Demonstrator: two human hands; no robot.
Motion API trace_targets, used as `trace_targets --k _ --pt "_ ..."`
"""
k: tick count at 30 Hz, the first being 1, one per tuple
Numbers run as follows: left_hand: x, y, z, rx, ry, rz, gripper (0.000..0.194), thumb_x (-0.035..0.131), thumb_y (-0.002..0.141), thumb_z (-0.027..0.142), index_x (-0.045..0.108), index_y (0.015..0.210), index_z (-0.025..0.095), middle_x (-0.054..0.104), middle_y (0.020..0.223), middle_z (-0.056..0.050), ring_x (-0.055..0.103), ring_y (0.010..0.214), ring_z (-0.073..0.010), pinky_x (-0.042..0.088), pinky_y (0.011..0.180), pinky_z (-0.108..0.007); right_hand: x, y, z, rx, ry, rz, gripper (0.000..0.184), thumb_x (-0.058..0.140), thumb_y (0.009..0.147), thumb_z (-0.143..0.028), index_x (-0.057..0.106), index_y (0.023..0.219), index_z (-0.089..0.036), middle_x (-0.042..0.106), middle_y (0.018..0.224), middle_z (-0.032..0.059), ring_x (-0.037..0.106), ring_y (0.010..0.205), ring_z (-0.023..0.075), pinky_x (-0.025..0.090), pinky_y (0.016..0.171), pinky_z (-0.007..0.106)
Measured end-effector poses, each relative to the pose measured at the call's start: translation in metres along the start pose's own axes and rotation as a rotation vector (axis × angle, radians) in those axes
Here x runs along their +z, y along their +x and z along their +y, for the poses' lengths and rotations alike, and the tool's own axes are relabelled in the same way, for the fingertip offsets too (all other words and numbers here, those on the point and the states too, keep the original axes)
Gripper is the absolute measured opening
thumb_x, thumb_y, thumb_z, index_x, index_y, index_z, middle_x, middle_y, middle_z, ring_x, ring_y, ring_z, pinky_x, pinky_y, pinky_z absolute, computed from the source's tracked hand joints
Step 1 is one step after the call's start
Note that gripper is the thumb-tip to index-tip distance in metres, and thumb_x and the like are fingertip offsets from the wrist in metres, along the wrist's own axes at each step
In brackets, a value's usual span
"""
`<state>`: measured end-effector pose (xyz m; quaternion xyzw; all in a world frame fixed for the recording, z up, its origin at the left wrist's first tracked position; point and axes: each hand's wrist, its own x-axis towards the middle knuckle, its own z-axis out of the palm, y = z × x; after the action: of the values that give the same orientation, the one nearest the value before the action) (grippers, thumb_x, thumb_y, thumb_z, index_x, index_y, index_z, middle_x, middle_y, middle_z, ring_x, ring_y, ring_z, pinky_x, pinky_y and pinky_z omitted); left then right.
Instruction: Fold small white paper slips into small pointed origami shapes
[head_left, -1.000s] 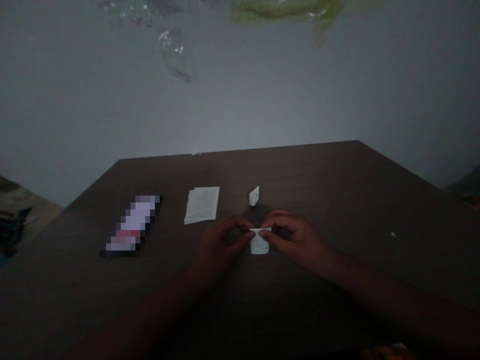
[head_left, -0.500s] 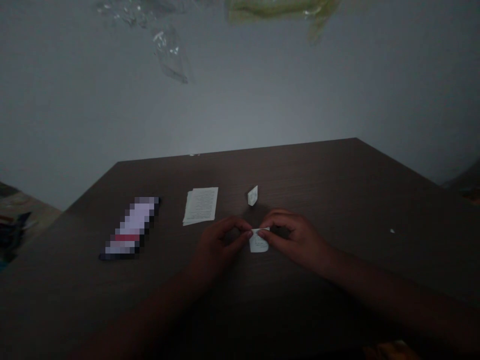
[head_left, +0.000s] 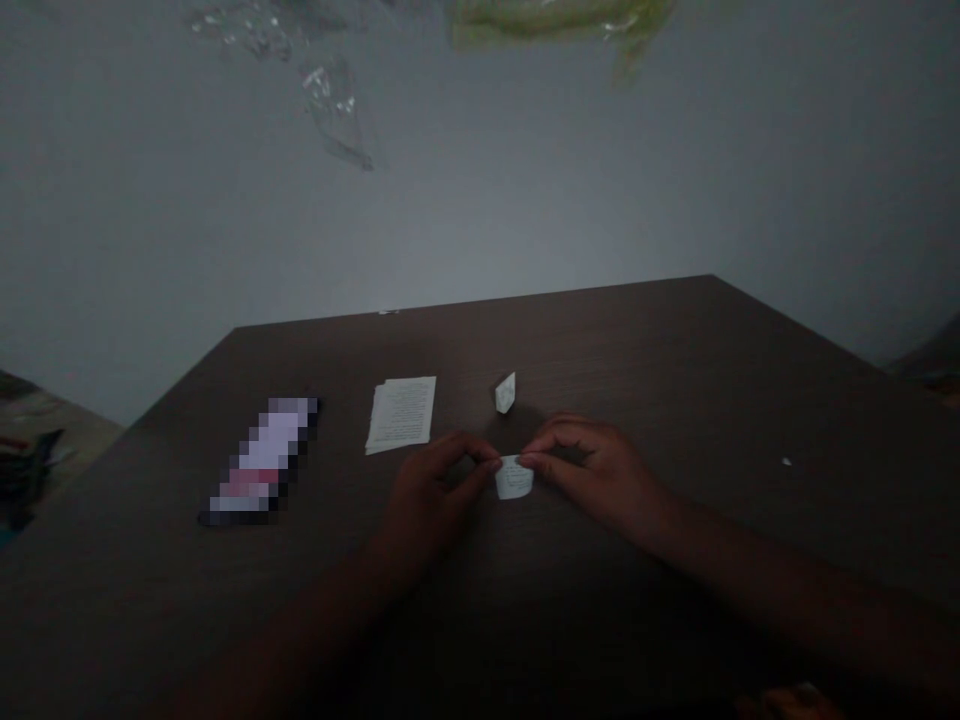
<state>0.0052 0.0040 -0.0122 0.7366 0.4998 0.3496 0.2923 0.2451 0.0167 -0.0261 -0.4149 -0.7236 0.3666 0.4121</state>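
Observation:
A small piece of printed paper (head_left: 514, 480) hangs between my two hands, its printed side facing me. My left hand (head_left: 442, 485) pinches its upper left corner between thumb and forefinger. At the upper right corner, the thumb and forefinger of my right hand (head_left: 589, 465) are closed on the same paper. Just beyond the hands stands a small folded paper piece (head_left: 505, 394) with pointed ends. A stack of printed paper sheets (head_left: 401, 412) lies to the left of it, slightly fanned at the edges.
A phone with a blurred screen (head_left: 262, 460) rests on the dark wooden table (head_left: 637, 340) at the left. One tiny white scrap (head_left: 786, 461) lies at the right. Behind the table rises a pale wall (head_left: 525, 180), with clear plastic (head_left: 334, 105) and a yellowish bag (head_left: 555, 25) high up.
The paper has shifted slightly left and its lower edge sits a little higher. My right fingertips have moved from over its top edge to its right corner. Both hands still pinch it.

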Motion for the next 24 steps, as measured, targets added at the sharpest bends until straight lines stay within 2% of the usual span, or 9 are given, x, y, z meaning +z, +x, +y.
trace_targets --k 7,11,14,19,24 --pt "0.0005 -0.0003 0.0011 -0.036 -0.02 0.029 0.015 0.069 0.099 0.035 0.079 0.091 0.026 0.082 0.092 -0.001 0.076 0.087 -0.0239 0.061 0.086 -0.038 -0.0028 0.0022 0.0006 -0.017 0.031 -0.028 0.012 0.08 0.101 -0.033 0.083 0.091 -0.029 0.081 0.095 0.0035 0.075 0.095 0.0238 0.058 0.094 0.042" --pt "-0.0009 -0.0007 0.0019 -0.047 0.01 0.01 0.015 0.068 0.099 0.035 0.076 0.091 0.025 0.081 0.091 -0.001 0.075 0.088 -0.0244 0.06 0.084 -0.037 -0.0028 0.0024 0.0012 -0.062 0.035 -0.024 0.013 0.077 0.103 -0.033 0.082 0.093 -0.027 0.08 0.096 0.0043 0.074 0.093 0.0233 0.058 0.09 0.041" --pt "-0.0016 -0.0021 -0.0005 0.046 0.061 -0.033 0.01 0.068 0.099 0.03 0.074 0.095 0.025 0.081 0.097 -0.002 0.076 0.093 -0.0244 0.06 0.09 -0.04 -0.0025 0.0012 0.001 -0.113 -0.015 -0.017 0.015 0.074 0.105 -0.032 0.08 0.092 -0.027 0.079 0.094 0.0039 0.073 0.091 0.023 0.058 0.089 0.041" --pt "-0.0005 -0.0049 -0.0077 0.314 0.166 -0.008 0.006 0.066 0.103 0.023 0.072 0.103 0.024 0.082 0.107 -0.005 0.076 0.103 -0.0247 0.058 0.099 -0.043 -0.0037 -0.0006 -0.0018 -0.376 -0.207 -0.003 0.014 0.07 0.107 -0.025 0.078 0.096 -0.027 0.082 0.096 0.0048 0.074 0.093 0.0239 0.057 0.095 0.044" --pt "0.0013 -0.0059 -0.0031 0.421 0.292 -0.002 0.012 0.063 0.107 0.015 0.072 0.108 0.024 0.081 0.104 -0.003 0.075 0.102 -0.0247 0.055 0.096 -0.043 -0.003 -0.0022 -0.002 -0.554 -0.337 -0.007 0.014 0.068 0.11 -0.02 0.077 0.102 -0.025 0.083 0.097 0.004 0.075 0.093 0.023 0.057 0.092 0.043"
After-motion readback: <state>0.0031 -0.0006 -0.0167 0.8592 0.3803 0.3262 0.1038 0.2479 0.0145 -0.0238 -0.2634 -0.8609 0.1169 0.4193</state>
